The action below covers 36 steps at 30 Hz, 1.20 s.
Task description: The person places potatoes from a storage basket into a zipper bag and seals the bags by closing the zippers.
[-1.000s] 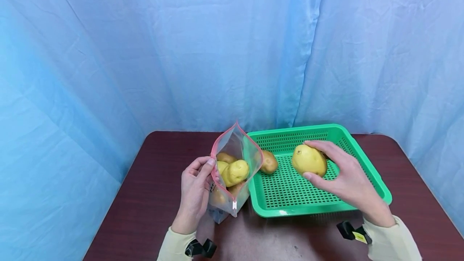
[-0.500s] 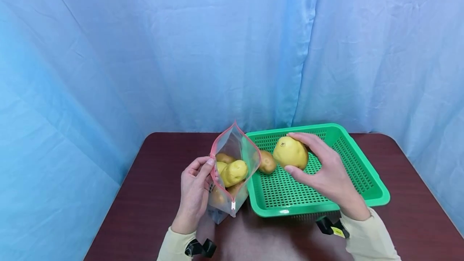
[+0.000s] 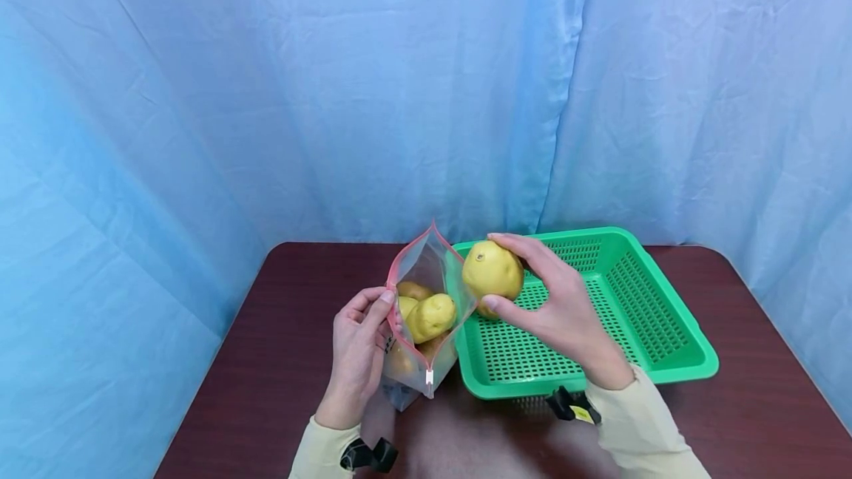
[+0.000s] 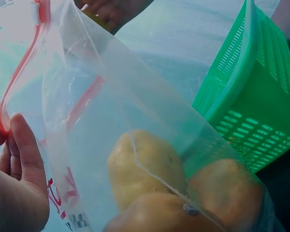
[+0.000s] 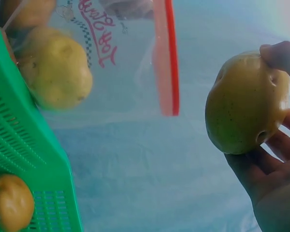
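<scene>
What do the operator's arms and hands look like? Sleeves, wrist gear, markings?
Both the left hand and right hand are bare, no gloves. The left sleeve and right sleeve are long and plain cream. Each wrist carries black gear: left wrist device, right wrist device. The right has a yellow label, its text unreadable. No cables visible.

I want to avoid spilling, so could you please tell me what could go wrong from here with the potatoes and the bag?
The right hand holds one potato up beside the bag, so it might slip and drop, perhaps into the green basket. The bag is held only on its left side, by the left hand, so the potato could catch the unheld right rim. Several potatoes already lie inside, so another may tip the bag.
</scene>
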Available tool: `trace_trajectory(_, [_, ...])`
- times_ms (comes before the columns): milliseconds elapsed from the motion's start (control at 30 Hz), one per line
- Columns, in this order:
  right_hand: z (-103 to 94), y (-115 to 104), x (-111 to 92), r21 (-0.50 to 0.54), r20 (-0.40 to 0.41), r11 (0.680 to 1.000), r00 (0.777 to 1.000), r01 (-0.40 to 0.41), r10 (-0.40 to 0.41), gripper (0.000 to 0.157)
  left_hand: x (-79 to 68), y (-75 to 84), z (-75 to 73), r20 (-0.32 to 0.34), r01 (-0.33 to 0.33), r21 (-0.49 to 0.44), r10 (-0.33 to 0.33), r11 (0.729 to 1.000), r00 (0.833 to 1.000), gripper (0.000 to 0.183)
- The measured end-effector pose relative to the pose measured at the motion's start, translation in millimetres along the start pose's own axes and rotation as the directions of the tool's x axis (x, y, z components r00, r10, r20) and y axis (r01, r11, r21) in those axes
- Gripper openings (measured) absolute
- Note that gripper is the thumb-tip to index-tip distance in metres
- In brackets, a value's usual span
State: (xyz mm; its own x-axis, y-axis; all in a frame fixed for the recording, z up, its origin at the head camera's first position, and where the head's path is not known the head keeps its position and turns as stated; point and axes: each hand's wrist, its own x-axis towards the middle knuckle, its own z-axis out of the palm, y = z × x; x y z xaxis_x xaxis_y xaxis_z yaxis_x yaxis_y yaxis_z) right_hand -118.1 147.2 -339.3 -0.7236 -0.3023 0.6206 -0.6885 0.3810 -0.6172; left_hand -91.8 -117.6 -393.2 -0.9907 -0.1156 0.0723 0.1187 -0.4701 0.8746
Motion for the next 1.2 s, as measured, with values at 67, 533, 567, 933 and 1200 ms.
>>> trace_trajectory(67, [5.2, 0, 3, -0.007, 0.005, 1.000, 1.000, 0.001, -0.001, 0.075, 0.2, -0.1, -0.2, -0.002, 0.000, 0.000, 0.000, 1.000, 1.000, 0.007])
trace_trajectory(533, [35.8, 4, 19, -0.057, 0.099, 0.995, 0.992, 0.080, -0.075, 0.073, 2.5, -0.4, 0.0, -0.023, 0.028, -0.004, -0.028, 1.000, 0.999, 0.008])
trace_trajectory(567, [37.1, 5, 20, -0.064, 0.106, 0.993, 0.990, 0.097, -0.090, 0.073, 2.7, -0.5, 0.0, -0.023, 0.030, -0.002, -0.030, 1.000, 0.999, 0.009])
trace_trajectory(933, [50.6, 10, 28, -0.118, 0.175, 0.971, 0.967, 0.206, -0.184, 0.071, 4.3, -0.4, 0.9, -0.025, 0.038, -0.002, -0.038, 0.999, 0.999, 0.011])
trace_trajectory(1200, [57.3, 13, 32, -0.226, 0.214, 0.939, 0.953, 0.260, -0.213, 0.066, 4.6, 0.3, 0.1, -0.021, 0.028, -0.007, -0.028, 1.000, 0.999, 0.012])
